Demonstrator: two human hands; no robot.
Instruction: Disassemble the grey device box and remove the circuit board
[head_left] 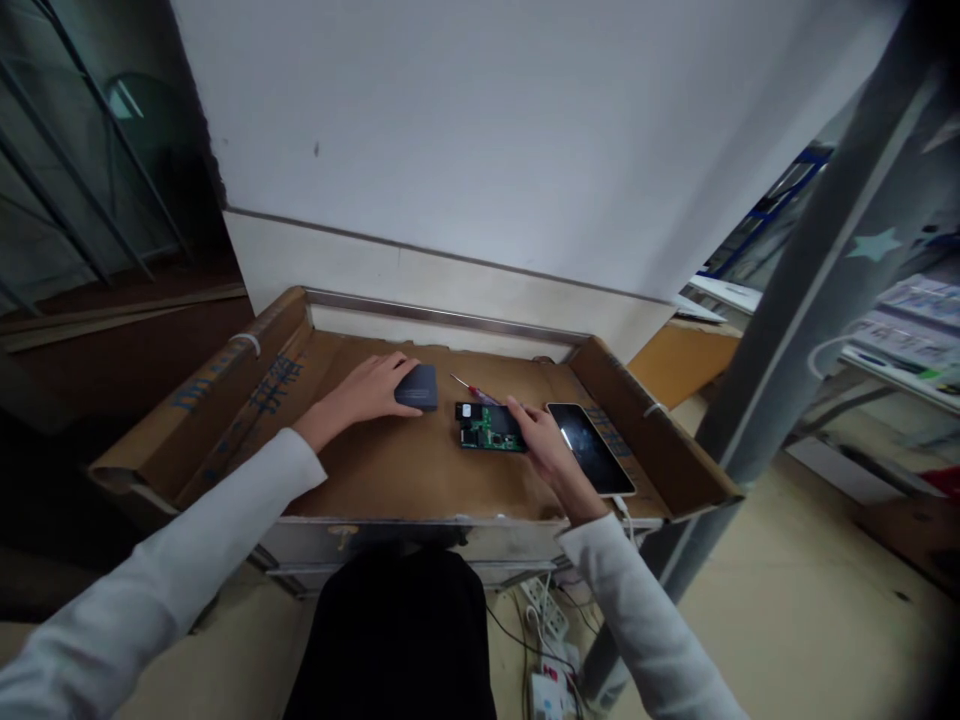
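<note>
My left hand (375, 388) is closed around the near and left sides of a dark grey-blue box-shaped case (420, 388), which sits on or just above the cardboard. In my right hand (541, 440) is a green circuit board (491, 428) with black parts on it, gripped at its right end. Some of the board is hidden under the fingers. Just beyond the board lies a thin screwdriver (474, 388) with a red and clear handle, its tip pointing to the far left. A gap of bare cardboard separates the case from the board.
A tablet-like device (589, 448) with a dark screen and a white cable (622, 510) lies right of my right hand. Folded cardboard walls edge the cardboard-lined work surface (420, 480). A grey post (795, 300) stands at the right. Power strips (551, 610) and cables lie below.
</note>
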